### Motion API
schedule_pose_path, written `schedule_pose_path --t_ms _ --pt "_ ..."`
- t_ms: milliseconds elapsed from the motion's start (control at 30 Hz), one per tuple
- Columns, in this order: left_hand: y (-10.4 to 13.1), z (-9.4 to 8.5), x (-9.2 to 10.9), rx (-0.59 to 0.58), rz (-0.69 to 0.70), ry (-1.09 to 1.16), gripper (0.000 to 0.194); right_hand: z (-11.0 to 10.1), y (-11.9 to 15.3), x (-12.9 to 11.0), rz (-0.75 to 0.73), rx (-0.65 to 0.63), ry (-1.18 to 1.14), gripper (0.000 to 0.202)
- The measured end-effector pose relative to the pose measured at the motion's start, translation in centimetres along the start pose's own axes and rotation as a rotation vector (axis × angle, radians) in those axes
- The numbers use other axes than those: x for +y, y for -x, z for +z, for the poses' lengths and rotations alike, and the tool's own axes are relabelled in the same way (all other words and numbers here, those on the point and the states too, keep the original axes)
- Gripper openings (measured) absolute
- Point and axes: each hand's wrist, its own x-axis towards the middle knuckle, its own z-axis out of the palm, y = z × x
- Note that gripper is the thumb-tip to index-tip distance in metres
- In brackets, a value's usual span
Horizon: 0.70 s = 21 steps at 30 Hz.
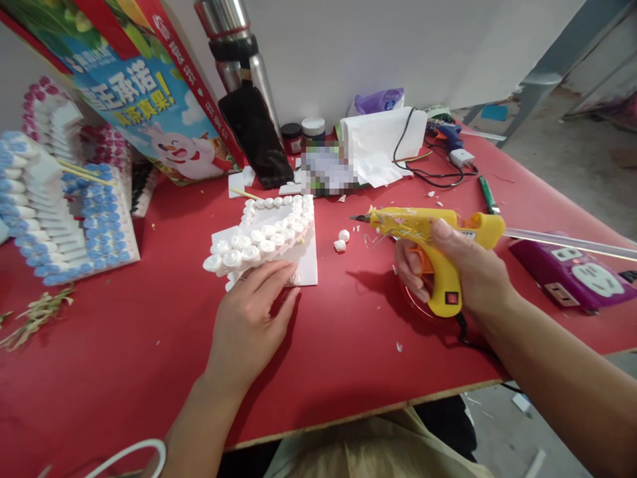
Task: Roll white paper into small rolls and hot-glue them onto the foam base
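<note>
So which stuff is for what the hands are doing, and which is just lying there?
Likely in the job:
- yellow glue gun, in the right hand
- clear glue stick in its back
- white flowery piece, touched by the left hand
- perhaps the little white rolls

Probably just lying about:
- phone
- steel flask
- colourful bag
- purple packet

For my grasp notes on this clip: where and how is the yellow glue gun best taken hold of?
Probably by its handle, with the right hand, from the right: the metal nozzle points left, and the orange trigger sits on the handle's left side, within curled fingers' reach.
</note>
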Motion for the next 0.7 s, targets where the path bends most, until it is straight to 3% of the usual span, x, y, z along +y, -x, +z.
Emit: schedule_pose_path --t_ms 300,700 --pt "-0.27 0.13 -0.08 -0.015 0.045 0.022 0.016 0.03 -0.06 -0.08 -0.008 -0.018 0.008 0.05" --pt "-0.37 0.18 -0.32 -0.019 0.038 0.058 0.016 0.05 0.03 -0.09 0.011 -0.007 0.016 0.052"
